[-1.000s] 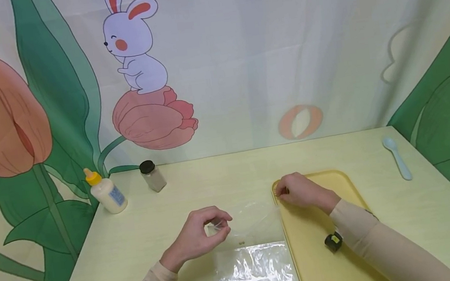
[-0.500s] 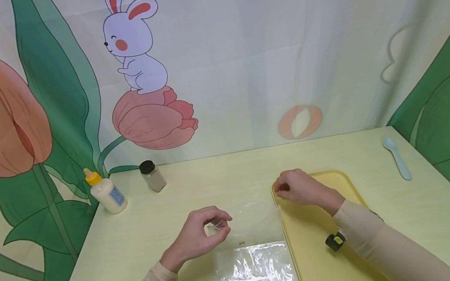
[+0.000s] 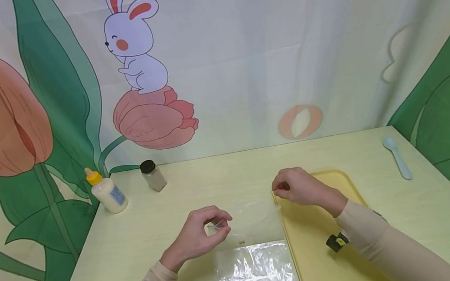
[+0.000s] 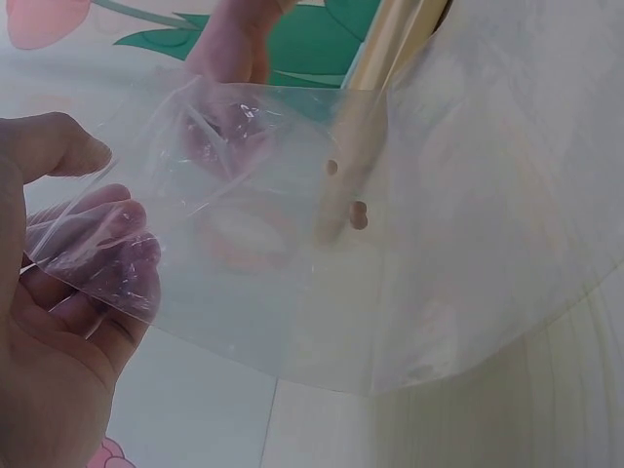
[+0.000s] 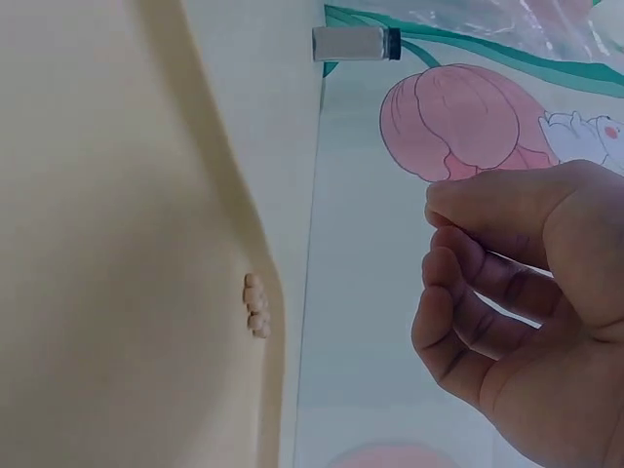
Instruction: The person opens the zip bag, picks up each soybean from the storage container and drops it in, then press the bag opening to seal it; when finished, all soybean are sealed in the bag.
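Note:
My left hand (image 3: 196, 235) holds a clear plastic bag (image 4: 468, 244) at its mouth, with the film lying over the fingers. Several small tan bean-like pieces (image 4: 359, 215) rest inside the bag. My right hand (image 3: 300, 187) is above the far left corner of the yellow tray (image 3: 320, 260). Its fingers are curled, the thumb (image 5: 487, 205) close to the index fingertip. Whether a small piece is hidden between those tips cannot be seen. Several similar tan pieces (image 5: 255, 307) lie in the tray corner below the right hand.
Flat on the table lies another shiny clear sheet or bag (image 3: 254, 277). At the back left stand a white bottle with a yellow nozzle (image 3: 109, 194) and a black-capped jar (image 3: 154, 177). A pale blue spoon (image 3: 398, 159) lies at the far right. Behind hangs a printed cloth (image 3: 232, 64).
My right hand has lifted slightly from the tray corner and shifted a little. The left hand and the bag stay where they were.

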A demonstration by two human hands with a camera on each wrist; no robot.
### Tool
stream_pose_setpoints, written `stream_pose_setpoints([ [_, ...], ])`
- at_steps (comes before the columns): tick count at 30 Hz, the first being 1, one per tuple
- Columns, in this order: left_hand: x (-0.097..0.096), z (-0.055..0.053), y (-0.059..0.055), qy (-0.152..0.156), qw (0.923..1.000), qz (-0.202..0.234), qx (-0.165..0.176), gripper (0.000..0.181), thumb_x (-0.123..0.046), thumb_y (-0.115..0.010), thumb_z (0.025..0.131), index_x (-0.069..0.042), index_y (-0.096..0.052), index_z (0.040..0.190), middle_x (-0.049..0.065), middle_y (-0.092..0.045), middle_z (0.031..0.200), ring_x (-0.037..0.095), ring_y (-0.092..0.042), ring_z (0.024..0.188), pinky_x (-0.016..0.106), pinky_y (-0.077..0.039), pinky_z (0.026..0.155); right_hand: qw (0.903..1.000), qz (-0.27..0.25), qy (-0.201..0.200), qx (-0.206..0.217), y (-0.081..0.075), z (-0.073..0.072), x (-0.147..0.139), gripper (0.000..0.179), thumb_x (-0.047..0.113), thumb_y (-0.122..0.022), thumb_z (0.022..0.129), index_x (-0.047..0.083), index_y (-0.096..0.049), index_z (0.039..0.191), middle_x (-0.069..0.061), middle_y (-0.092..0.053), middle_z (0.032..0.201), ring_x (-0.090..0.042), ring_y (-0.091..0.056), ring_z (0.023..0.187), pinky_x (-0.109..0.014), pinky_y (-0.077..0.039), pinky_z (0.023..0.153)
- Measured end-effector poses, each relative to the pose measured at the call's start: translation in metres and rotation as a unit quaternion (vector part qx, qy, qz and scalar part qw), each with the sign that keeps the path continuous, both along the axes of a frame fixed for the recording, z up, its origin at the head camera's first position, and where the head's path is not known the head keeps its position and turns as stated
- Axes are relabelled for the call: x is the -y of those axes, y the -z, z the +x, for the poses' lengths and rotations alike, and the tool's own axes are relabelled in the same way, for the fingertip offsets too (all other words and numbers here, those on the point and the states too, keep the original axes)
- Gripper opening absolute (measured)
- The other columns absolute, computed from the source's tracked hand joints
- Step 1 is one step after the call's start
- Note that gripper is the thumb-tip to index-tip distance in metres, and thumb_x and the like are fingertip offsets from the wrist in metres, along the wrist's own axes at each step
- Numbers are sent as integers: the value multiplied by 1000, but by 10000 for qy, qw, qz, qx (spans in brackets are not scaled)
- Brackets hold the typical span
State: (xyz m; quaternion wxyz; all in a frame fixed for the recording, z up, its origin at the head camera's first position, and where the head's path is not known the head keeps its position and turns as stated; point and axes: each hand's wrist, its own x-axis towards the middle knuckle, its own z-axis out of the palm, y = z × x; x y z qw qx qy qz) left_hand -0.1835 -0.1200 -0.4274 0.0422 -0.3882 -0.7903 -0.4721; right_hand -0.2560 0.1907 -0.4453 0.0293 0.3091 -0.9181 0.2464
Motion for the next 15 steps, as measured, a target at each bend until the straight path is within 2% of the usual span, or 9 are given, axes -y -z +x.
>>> stream_pose_setpoints([
  [12, -1, 0, 0, -35, 10000, -14, 81, 14, 6, -69, 80, 3, -69, 94, 7, -65, 79, 10, -61, 75, 36, -58, 74, 9997, -194, 4, -126, -15, 11, 8, 3, 13, -70, 88, 12, -73, 87, 8, -61, 79, -4, -53, 69, -22, -48, 63],
  [15, -1, 1, 0, -33, 10000, -14, 71, 14, 6, -68, 80, 3, -68, 94, 6, -65, 79, 9, -60, 75, 35, -57, 74, 9990, -344, -56, -290, -19, 15, 10, 5, 14, -70, 89, 10, -73, 87, 8, -60, 79, -4, -51, 67, -21, -48, 62],
])
